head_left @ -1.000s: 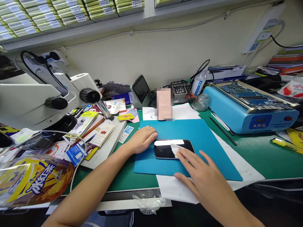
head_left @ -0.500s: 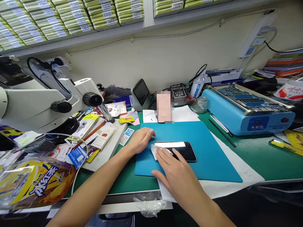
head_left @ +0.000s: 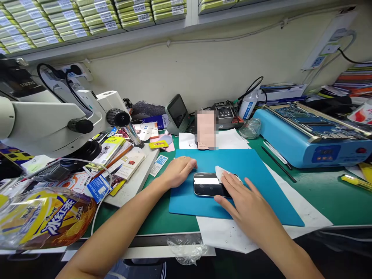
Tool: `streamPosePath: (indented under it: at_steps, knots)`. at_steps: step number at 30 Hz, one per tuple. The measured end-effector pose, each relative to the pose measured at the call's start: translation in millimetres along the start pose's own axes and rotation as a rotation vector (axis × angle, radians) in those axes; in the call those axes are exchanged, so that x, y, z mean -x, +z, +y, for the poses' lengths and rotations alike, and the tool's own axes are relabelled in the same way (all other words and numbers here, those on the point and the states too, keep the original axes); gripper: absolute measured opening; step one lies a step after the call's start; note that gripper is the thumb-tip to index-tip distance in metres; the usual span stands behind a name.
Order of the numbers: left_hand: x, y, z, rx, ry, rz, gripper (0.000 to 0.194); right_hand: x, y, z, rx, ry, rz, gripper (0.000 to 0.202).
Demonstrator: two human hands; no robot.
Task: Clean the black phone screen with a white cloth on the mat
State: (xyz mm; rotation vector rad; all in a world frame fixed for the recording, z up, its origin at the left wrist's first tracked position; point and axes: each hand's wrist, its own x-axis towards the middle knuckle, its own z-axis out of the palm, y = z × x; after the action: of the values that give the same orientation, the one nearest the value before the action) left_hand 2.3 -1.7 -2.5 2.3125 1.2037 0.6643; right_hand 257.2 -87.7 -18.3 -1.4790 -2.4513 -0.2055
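A black phone lies flat on the blue mat, with a bright reflection across its screen. My right hand presses a white wipe under its fingers onto the phone's right part, hiding that end. To the left of the phone, my left hand rests at the mat's upper left edge, fingers curled; whether anything is inside them is hidden. A ring shows on one of its fingers. Behind the mat stands a second phone, its screen blurred out.
A microscope and a drink bottle crowd the left, beside papers and cards. At the right stands a blue heating unit with circuit boards on top. Tweezers lie before it. A glass jar is behind the mat.
My right hand and the wipe have moved right across the phone, uncovering its left end. The view has shifted slightly. My left hand stays beside the phone.
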Motion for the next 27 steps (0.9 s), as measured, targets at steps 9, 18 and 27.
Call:
streamPosePath:
  at_steps: [9,18,27]
  knots:
    - [3.2,-8.0,6.1,-0.02,0.208,-0.142,0.052,34.4,-2.5,-5.5,0.095,-0.052,0.1,0.069]
    - [4.0,-3.7,5.9,-0.035,0.246,-0.219,0.081,13.0,-6.9,12.0,0.004,0.022,-0.064,0.071]
    - [3.4,-3.6,8.5,-0.094,0.264,-0.237,0.081,45.7,-18.1,-2.1,0.149,-0.096,0.113,0.066]
